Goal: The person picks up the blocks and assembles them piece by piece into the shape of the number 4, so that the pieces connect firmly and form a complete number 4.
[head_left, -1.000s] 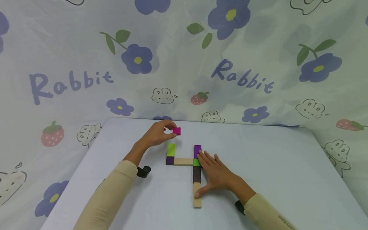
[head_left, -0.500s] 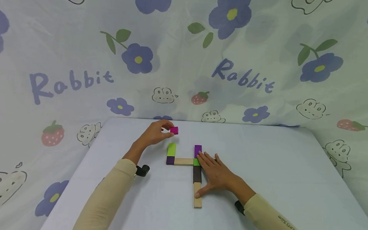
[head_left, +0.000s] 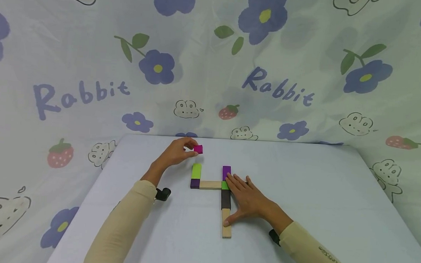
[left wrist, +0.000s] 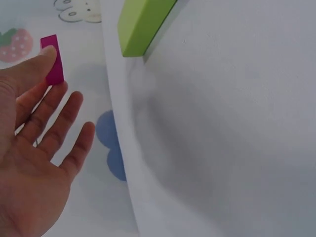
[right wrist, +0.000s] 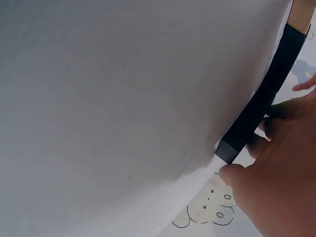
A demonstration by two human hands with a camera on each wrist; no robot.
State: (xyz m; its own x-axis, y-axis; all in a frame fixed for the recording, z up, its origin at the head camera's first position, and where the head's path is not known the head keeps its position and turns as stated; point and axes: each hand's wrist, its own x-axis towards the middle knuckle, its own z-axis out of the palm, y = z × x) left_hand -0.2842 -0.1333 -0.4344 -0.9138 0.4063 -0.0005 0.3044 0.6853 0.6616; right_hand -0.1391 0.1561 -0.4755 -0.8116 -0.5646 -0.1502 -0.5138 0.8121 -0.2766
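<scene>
My left hand (head_left: 176, 152) pinches a small magenta block (head_left: 198, 149) between thumb and fingers, above the table's far side. In the left wrist view the magenta block (left wrist: 57, 70) is tilted, and the other fingers are spread. Just in front lies a lime block (head_left: 196, 171), end to end with a dark purple block (head_left: 195, 183). A plain wooden block (head_left: 210, 185) links that to a column: purple block (head_left: 226, 172), green block (head_left: 224, 185), dark brown block (head_left: 226, 200), pale wooden block (head_left: 226, 232). My right hand (head_left: 251, 202) rests spread over the column, partly hiding black blocks (right wrist: 254, 113).
A white table (head_left: 318, 185) carries the blocks, its far edge meeting a printed curtain (head_left: 206, 67) with flowers and rabbits. Black wrist cameras sit by the left sleeve (head_left: 131, 218) and the right sleeve (head_left: 311, 250).
My left hand has drifted slightly left with the magenta block still pinched. The right hand and the laid blocks stay where they were.
</scene>
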